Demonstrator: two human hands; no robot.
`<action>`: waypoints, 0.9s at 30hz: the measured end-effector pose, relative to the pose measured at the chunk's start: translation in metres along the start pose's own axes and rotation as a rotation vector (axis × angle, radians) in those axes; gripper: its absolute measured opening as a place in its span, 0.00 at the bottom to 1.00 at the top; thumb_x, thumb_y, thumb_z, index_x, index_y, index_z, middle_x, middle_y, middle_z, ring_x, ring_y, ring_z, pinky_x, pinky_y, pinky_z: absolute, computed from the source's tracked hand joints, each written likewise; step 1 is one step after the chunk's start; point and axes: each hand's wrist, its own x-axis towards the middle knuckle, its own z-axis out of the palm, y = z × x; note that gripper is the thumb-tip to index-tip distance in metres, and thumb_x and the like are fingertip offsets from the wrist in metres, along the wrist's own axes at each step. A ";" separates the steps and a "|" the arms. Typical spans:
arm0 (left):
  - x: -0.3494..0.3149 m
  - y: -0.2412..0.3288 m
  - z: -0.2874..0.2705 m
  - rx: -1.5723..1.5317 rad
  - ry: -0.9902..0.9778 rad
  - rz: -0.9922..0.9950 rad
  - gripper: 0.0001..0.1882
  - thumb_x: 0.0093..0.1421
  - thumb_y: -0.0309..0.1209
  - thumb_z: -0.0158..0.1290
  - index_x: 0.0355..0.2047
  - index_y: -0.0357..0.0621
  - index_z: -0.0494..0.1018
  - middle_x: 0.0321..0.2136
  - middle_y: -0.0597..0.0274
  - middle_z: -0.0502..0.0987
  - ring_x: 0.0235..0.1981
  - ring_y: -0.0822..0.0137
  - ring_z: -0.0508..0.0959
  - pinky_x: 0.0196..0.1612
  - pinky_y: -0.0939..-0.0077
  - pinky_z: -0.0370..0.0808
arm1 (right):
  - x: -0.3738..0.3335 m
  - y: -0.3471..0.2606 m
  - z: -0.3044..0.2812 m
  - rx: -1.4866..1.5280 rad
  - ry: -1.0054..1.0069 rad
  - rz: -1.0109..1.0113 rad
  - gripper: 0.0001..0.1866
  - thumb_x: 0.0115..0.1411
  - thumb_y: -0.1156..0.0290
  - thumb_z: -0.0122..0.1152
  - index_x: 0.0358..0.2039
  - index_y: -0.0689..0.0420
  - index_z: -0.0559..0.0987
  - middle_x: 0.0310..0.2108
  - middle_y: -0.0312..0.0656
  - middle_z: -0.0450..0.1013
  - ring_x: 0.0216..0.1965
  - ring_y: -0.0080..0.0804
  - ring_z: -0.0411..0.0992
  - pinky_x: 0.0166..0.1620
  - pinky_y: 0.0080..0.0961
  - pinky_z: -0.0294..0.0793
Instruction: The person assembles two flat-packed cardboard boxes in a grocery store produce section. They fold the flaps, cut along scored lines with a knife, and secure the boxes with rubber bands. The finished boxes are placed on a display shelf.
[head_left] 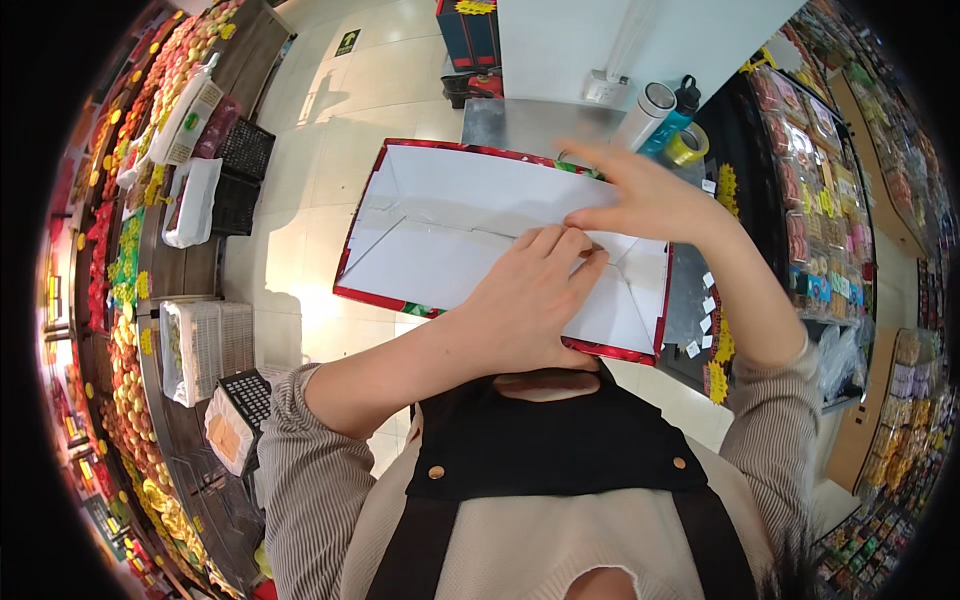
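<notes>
One red box (410,262) lies at twelve o'clock from the black apron (560,440), its open white inside facing up and its long axis running from between nine and ten to between three and four o'clock. Of two hands, the left hand (530,290) reaches inside, fingers bent together and thumb apart, while the right hand (655,200), thumb and fingers apart, is at its two o'clock side; I cannot tell whether either clamps the cardboard. Two bottles, one white bottle (642,118) and one teal bottle (682,115), stand between one and two o'clock from it, beside one yellow tape roll (688,146).
</notes>
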 end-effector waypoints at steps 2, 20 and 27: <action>0.001 0.004 0.001 0.004 0.031 0.000 0.51 0.39 0.54 0.70 0.55 0.30 0.67 0.49 0.46 0.66 0.51 0.46 0.68 0.58 0.58 0.66 | 0.020 0.005 -0.001 0.041 -0.194 0.065 0.41 0.52 0.51 0.69 0.64 0.56 0.68 0.58 0.52 0.71 0.58 0.48 0.70 0.60 0.34 0.69; -0.015 0.009 -0.003 -0.057 0.035 -0.060 0.47 0.37 0.57 0.71 0.48 0.32 0.70 0.50 0.48 0.68 0.53 0.47 0.69 0.57 0.57 0.68 | 0.017 0.000 0.013 0.023 -0.209 0.128 0.39 0.45 0.54 0.74 0.54 0.63 0.73 0.47 0.54 0.75 0.48 0.47 0.75 0.51 0.33 0.73; -0.073 -0.010 -0.029 0.158 0.098 -0.118 0.45 0.35 0.41 0.74 0.53 0.34 0.70 0.55 0.51 0.70 0.57 0.49 0.70 0.56 0.58 0.72 | 0.022 -0.009 -0.020 -0.006 -0.502 0.255 0.47 0.43 0.45 0.77 0.56 0.64 0.71 0.46 0.52 0.76 0.49 0.43 0.75 0.50 0.32 0.74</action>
